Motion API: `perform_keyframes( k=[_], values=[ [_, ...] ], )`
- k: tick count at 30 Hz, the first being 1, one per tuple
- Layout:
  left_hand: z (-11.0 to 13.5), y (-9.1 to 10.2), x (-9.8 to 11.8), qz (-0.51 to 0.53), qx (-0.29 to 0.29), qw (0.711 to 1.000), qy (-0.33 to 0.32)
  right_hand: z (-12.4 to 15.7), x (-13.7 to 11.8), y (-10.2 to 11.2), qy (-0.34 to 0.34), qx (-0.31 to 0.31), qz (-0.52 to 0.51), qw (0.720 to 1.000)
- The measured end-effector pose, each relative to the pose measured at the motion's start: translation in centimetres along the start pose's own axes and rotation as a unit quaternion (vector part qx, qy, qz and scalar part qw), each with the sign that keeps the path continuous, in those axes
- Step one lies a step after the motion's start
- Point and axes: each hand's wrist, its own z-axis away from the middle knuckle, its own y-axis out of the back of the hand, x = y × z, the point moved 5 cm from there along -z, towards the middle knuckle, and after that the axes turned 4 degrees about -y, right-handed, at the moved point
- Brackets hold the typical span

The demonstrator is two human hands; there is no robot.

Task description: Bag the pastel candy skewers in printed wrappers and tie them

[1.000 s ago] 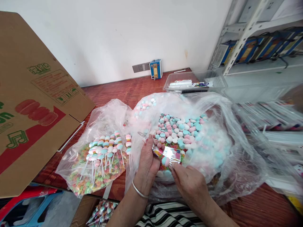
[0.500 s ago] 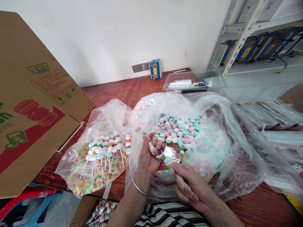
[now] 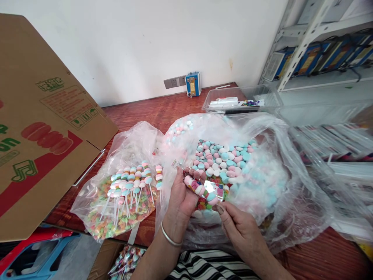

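A candy skewer (image 3: 201, 190) of pink, white and blue pieces with gummies between lies slantwise between my hands, with a clear printed wrapper (image 3: 214, 189) about it. My left hand (image 3: 185, 190), palm up, is closed on its upper end and the wrapper, thumb on the near side. At the lower end my right hand (image 3: 237, 223) pinches the skewer's stick, which the fingers mostly hide. Just beyond is an open plastic bag of pastel candies (image 3: 215, 165). To the left, several finished candy skewers (image 3: 128, 182) rest on a bag of gummies (image 3: 101, 225).
A large cardboard box (image 3: 43, 128) stands at the left. At the back are a clear plastic tray (image 3: 241, 93) and a small blue device (image 3: 193, 84). A container of printed wrappers (image 3: 335, 142) is on the right. Below the table edge, wrapped candies (image 3: 126, 260) lie in a box.
More of the skewer now shows between my hands, its candies lying straight along the wrapper. My right hand has moved slightly right and its fingers have curled in.
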Motion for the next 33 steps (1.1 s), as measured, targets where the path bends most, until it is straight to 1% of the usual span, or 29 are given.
perform_keyframes(
  k=[2,4,6,9,11,13,15,16,17,18,21,23,25,30,33],
  values=[
    [0.2,0.0,-0.2,0.000,0.016,1.000,0.007,0.1,-0.5,0.1,0.054,0.029,0.068,0.996],
    [0.3,0.0,-0.5,-0.009,0.012,1.000,-0.002,0.1,-0.8,0.0,0.077,0.047,0.105,0.990],
    [0.3,0.0,-0.8,-0.018,-0.014,0.999,-0.024,-0.1,-0.9,-0.2,0.078,0.056,0.115,0.989],
    [0.4,0.0,-0.9,-0.040,-0.056,0.996,-0.055,-0.5,-1.2,-0.4,0.073,0.053,0.111,0.990],
    [0.6,0.0,-0.8,-0.068,-0.076,0.993,-0.060,-0.5,-1.5,-0.2,0.091,0.065,0.137,0.984],
    [0.7,-0.1,-0.4,-0.106,-0.094,0.987,-0.076,-0.3,-2.0,0.1,0.147,0.112,0.202,0.962],
    [0.7,-0.1,-0.2,-0.143,-0.104,0.980,-0.095,0.2,-2.5,0.3,0.212,0.162,0.268,0.926],
    [0.6,-0.1,0.0,-0.151,-0.103,0.978,-0.104,0.4,-2.6,0.4,0.232,0.171,0.285,0.914],
    [0.5,-0.1,0.0,-0.148,-0.098,0.978,-0.108,0.5,-2.6,0.3,0.236,0.162,0.285,0.915],
    [0.3,0.1,0.0,-0.136,-0.088,0.981,-0.106,0.5,-2.4,0.3,0.224,0.143,0.269,0.926],
    [-0.3,0.6,0.0,-0.080,-0.043,0.992,-0.088,0.4,-1.5,0.3,0.158,0.079,0.190,0.966],
    [-0.5,0.8,0.0,-0.062,-0.014,0.995,-0.075,0.5,-1.3,0.3,0.132,0.066,0.159,0.976],
    [-0.4,0.8,-0.1,-0.055,-0.002,0.996,-0.075,0.5,-1.2,0.2,0.124,0.062,0.144,0.980],
    [0.4,0.3,-1.1,-0.071,-0.027,0.993,-0.086,0.1,-1.4,0.2,0.112,0.086,0.140,0.980],
    [0.7,0.4,-1.6,-0.093,-0.030,0.992,-0.085,0.0,-1.7,0.1,0.132,0.094,0.161,0.974]
  ],
)
